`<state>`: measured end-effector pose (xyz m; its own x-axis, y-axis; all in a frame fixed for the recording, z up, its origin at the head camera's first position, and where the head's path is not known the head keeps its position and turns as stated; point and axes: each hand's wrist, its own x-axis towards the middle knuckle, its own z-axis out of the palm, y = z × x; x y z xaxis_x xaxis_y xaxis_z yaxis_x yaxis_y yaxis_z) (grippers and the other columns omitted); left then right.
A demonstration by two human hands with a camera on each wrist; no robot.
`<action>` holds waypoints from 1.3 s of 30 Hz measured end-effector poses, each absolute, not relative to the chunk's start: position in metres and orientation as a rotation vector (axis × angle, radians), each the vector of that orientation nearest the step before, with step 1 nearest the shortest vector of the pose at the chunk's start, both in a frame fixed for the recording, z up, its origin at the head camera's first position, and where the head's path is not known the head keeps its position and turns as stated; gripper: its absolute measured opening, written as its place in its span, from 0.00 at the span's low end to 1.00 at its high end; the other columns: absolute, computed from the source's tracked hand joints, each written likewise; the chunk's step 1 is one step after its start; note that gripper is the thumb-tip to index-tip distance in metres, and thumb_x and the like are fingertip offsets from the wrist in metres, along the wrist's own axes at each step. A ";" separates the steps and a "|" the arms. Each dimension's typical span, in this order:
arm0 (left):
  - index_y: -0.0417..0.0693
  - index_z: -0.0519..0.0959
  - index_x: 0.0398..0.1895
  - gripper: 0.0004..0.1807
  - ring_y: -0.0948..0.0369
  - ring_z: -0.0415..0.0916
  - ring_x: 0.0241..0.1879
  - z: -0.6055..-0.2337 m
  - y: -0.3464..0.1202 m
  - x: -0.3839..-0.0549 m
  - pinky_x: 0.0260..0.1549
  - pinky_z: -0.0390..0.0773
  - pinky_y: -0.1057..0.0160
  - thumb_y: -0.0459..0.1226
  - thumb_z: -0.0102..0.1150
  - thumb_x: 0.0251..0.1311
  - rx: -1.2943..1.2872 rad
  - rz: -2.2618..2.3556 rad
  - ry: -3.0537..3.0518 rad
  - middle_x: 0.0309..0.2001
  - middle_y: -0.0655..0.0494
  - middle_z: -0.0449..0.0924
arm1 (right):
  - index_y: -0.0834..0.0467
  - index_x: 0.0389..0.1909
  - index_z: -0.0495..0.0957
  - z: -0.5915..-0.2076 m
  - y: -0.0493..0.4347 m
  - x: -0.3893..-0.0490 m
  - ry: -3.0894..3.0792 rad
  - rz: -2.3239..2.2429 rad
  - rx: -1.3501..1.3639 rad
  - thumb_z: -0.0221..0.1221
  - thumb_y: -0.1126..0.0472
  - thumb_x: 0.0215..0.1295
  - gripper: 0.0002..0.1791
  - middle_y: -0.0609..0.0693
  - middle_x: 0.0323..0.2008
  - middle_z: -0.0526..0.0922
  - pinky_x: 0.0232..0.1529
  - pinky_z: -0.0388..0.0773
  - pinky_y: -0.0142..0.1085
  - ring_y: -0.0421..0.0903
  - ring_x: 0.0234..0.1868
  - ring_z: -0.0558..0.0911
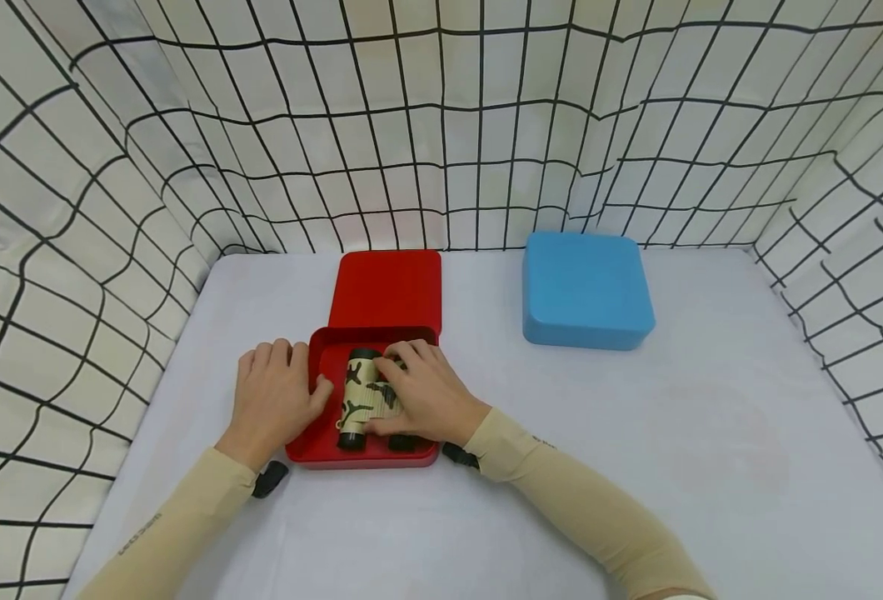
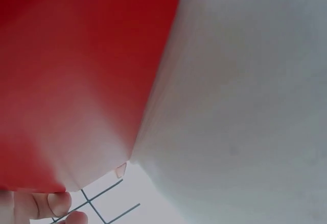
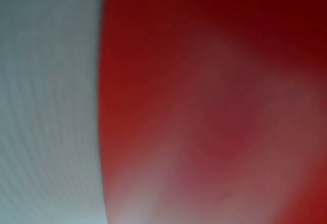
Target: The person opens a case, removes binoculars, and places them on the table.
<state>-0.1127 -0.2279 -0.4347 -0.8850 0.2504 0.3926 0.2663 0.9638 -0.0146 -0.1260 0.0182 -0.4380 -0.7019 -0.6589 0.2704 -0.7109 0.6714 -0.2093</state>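
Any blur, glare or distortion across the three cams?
Head: bright, fairly even light; cream camouflage-patterned binoculars readable, black wire grid wall wavy, lens distortion or bent wire, can't tell. Left wrist: soft focus, pale sheen low on the open red rectangular box. Right wrist: heavy blur, whitish haze over the red, darkest at upper right.

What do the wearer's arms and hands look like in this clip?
Both the left hand and right hand are ungloved. Snug beige sleeves cover the forearms to the wrists, with small dark lettering, too small to read. A black piece shows by each wrist.
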 end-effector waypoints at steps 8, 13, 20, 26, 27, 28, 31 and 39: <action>0.35 0.73 0.37 0.17 0.43 0.70 0.34 -0.434 -0.228 -0.113 0.39 0.70 0.45 0.43 0.56 0.58 -0.388 -0.010 -2.733 0.31 0.38 0.72 | 0.52 0.61 0.77 -0.442 0.017 -0.127 -2.685 0.323 1.134 0.65 0.22 0.52 0.46 0.51 0.59 0.78 0.64 0.77 0.42 0.50 0.61 0.75; 0.36 0.73 0.36 0.16 0.45 0.70 0.33 -0.433 -0.227 -0.113 0.36 0.70 0.48 0.43 0.57 0.58 -0.386 0.002 -2.759 0.30 0.40 0.71 | 0.50 0.57 0.79 -0.440 0.017 -0.128 -2.708 0.273 1.146 0.67 0.23 0.51 0.43 0.51 0.60 0.78 0.65 0.77 0.44 0.52 0.62 0.75; 0.36 0.73 0.35 0.16 0.47 0.69 0.31 -0.433 -0.227 -0.113 0.33 0.69 0.51 0.43 0.58 0.57 -0.400 0.021 -2.769 0.28 0.42 0.71 | 0.49 0.58 0.80 -0.441 0.015 -0.126 -2.758 0.222 1.141 0.67 0.24 0.51 0.41 0.50 0.60 0.77 0.68 0.75 0.47 0.53 0.64 0.74; 0.36 0.72 0.33 0.16 0.48 0.69 0.30 -0.433 -0.228 -0.113 0.31 0.69 0.52 0.42 0.60 0.57 -0.428 0.066 -2.742 0.27 0.42 0.70 | 0.48 0.60 0.79 -0.439 0.014 -0.124 -2.792 0.193 1.133 0.66 0.24 0.53 0.42 0.49 0.60 0.77 0.69 0.75 0.47 0.53 0.65 0.73; 0.37 0.71 0.33 0.16 0.48 0.68 0.30 -0.432 -0.227 -0.113 0.31 0.68 0.53 0.42 0.60 0.57 -0.435 0.074 -2.739 0.26 0.42 0.70 | 0.48 0.60 0.79 -0.439 0.014 -0.124 -2.796 0.184 1.132 0.66 0.24 0.53 0.41 0.49 0.60 0.77 0.69 0.75 0.47 0.53 0.65 0.73; 0.37 0.70 0.32 0.16 0.48 0.68 0.29 -0.432 -0.227 -0.114 0.30 0.67 0.53 0.42 0.61 0.56 -0.441 0.082 -2.737 0.26 0.42 0.69 | 0.48 0.60 0.79 -0.439 0.014 -0.124 -2.798 0.175 1.132 0.66 0.24 0.54 0.41 0.49 0.59 0.77 0.69 0.75 0.47 0.53 0.65 0.73; 0.38 0.69 0.30 0.16 0.49 0.66 0.28 -0.431 -0.226 -0.114 0.28 0.64 0.56 0.42 0.61 0.56 -0.452 0.114 -2.748 0.25 0.43 0.67 | 0.48 0.58 0.79 -0.439 0.013 -0.123 -2.798 0.145 1.127 0.65 0.25 0.55 0.40 0.50 0.58 0.77 0.69 0.74 0.47 0.54 0.65 0.73; 0.39 0.68 0.29 0.14 0.51 0.64 0.27 -0.429 -0.225 -0.113 0.28 0.63 0.57 0.40 0.60 0.57 -0.435 0.113 -2.792 0.24 0.45 0.66 | 0.48 0.56 0.79 -0.440 0.013 -0.121 -2.787 0.111 1.135 0.64 0.25 0.53 0.38 0.49 0.56 0.77 0.69 0.74 0.47 0.54 0.64 0.73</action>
<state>-0.1126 -0.2248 -0.4288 -0.9051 0.3086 0.2926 0.2840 0.9507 -0.1244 -0.1211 0.0125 -0.4403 -0.7087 -0.6898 0.1482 -0.6994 0.7145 -0.0189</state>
